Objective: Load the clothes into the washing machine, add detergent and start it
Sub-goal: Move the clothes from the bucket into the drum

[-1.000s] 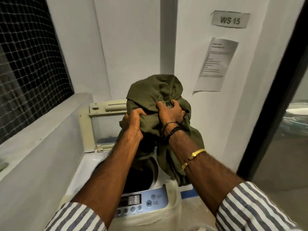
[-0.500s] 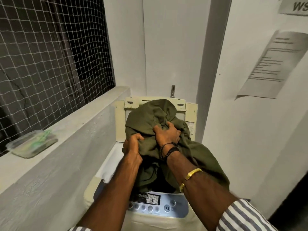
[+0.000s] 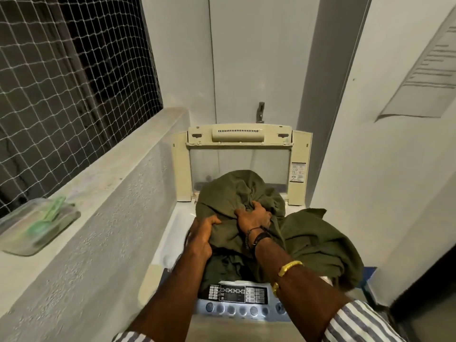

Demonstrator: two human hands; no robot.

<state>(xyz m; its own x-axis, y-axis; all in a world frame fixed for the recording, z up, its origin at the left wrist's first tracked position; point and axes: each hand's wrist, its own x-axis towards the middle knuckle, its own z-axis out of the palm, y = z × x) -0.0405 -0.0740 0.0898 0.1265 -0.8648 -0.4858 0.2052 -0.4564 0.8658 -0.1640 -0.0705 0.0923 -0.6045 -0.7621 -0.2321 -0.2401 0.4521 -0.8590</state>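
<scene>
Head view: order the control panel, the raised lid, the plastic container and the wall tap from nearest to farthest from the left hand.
From the left hand:
1. Control panel, just below, front of machine.
2. Raised lid, upright behind the olive cloth.
3. Wall tap, above the lid; plastic container, left ledge: too close to call.

White walls (image 3: 259,58); netted window (image 3: 69,95) above a concrete ledge (image 3: 111,183).

The big green cloth (image 3: 249,213) hides the hole of the washing machine (image 3: 237,296), the clear box (image 3: 34,225) on the ledge is too blurry to tell what is inside, the words on the paper (image 3: 429,70) are too small to read, and the picture's edge cuts that paper off.
</scene>
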